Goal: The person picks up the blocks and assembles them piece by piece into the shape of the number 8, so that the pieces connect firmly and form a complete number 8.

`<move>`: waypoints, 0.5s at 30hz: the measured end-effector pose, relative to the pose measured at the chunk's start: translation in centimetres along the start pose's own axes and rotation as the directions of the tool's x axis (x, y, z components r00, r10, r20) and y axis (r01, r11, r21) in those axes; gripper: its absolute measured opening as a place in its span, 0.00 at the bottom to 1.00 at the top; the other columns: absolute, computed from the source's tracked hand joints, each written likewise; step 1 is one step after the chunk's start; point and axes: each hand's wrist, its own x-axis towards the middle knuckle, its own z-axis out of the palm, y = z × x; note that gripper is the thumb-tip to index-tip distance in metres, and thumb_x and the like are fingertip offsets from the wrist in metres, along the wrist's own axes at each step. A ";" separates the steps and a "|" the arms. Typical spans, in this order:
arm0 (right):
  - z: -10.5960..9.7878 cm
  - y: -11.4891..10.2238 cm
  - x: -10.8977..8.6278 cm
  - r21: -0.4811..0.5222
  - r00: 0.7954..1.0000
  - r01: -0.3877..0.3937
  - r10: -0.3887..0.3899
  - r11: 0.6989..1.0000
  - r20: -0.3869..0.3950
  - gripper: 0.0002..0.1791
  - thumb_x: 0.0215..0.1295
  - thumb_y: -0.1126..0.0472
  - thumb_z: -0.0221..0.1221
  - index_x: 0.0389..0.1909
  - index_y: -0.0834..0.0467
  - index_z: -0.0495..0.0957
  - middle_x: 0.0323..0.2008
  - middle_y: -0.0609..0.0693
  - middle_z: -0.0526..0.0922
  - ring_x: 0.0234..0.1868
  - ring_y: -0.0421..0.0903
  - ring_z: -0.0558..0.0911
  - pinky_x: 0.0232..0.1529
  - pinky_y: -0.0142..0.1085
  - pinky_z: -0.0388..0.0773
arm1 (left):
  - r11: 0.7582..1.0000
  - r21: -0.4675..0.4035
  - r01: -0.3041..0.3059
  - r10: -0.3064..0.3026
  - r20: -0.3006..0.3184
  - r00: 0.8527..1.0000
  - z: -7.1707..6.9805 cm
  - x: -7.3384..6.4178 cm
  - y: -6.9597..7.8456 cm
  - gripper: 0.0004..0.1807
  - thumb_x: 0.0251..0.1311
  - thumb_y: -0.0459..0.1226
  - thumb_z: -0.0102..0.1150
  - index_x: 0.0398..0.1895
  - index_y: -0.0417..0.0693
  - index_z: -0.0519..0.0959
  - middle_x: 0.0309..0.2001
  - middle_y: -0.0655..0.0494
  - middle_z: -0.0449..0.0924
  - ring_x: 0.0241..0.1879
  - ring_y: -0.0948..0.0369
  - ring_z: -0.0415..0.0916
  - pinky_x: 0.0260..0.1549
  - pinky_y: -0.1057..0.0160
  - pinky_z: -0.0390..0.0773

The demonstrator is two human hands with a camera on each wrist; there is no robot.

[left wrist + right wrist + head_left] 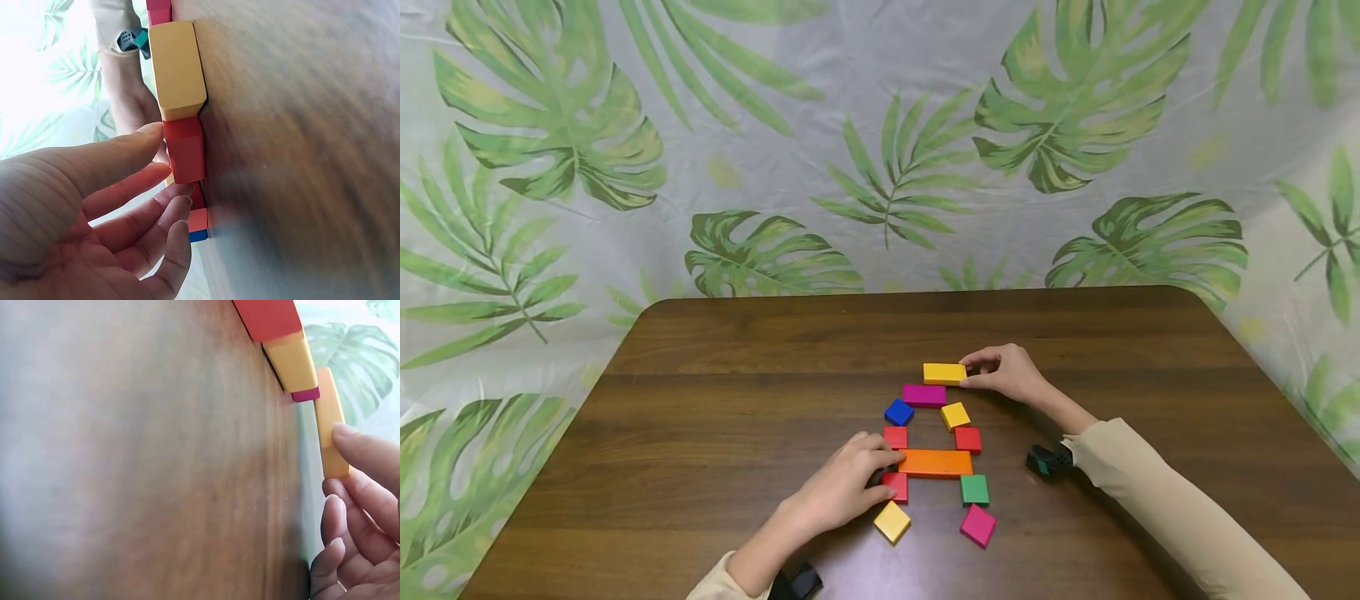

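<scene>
Blocks lie on the table in a shape with two legs and a crossbar. With thumb and fingertips, my right hand point(1011, 373) pinches the right end of a long yellow block point(944, 374) behind the magenta block point(924, 395). The frames do not tell whether that yellow block touches the table. At the left leg, my left hand point(848, 482) has thumb and fingers on opposite sides of a red block point(186, 150). Its index fingertip meets the left end of the orange crossbar block point(936, 463). A square yellow block point(892, 522) sits just nearer me.
Further up the left leg are another red block point(895, 437) and a blue block point(898, 412). The right leg has a small yellow block point(956, 415), a red one point(967, 439), a green one point(974, 489) and a pink one point(978, 526). Behind the brown table point(715, 400) hangs leaf-printed cloth point(910, 50).
</scene>
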 end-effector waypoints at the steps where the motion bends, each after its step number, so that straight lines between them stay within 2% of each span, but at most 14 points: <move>1: 0.0 0.0 -0.2 0.003 1.000 -0.004 0.004 1.000 -0.009 0.18 0.50 0.54 0.69 0.42 0.58 0.83 0.36 0.55 0.86 0.26 0.39 0.72 0.29 0.27 0.68 | 1.000 0.000 0.001 -0.001 0.000 1.000 0.0 0.0 0.0 0.20 0.56 0.40 0.63 0.53 0.46 0.79 0.46 0.56 0.79 0.43 0.64 0.69 0.44 0.69 0.74; 7: -0.4 -0.1 -1.4 0.025 0.999 -0.020 0.021 0.999 -0.040 0.19 0.50 0.55 0.69 0.42 0.59 0.83 0.31 0.53 0.83 0.27 0.40 0.71 0.28 0.28 0.67 | 1.000 0.000 0.002 -0.002 -0.003 1.000 0.1 0.0 0.0 0.20 0.56 0.40 0.63 0.53 0.45 0.79 0.46 0.55 0.79 0.44 0.63 0.69 0.44 0.68 0.74; 15: -1.0 -0.4 -2.3 0.028 0.998 -0.049 0.050 0.998 -0.032 0.20 0.52 0.54 0.68 0.44 0.59 0.82 0.29 0.52 0.80 0.29 0.44 0.70 0.29 0.29 0.65 | 1.000 0.016 -0.001 0.001 -0.006 1.000 0.1 0.0 0.1 0.21 0.56 0.41 0.63 0.53 0.46 0.79 0.46 0.56 0.79 0.45 0.63 0.70 0.46 0.66 0.74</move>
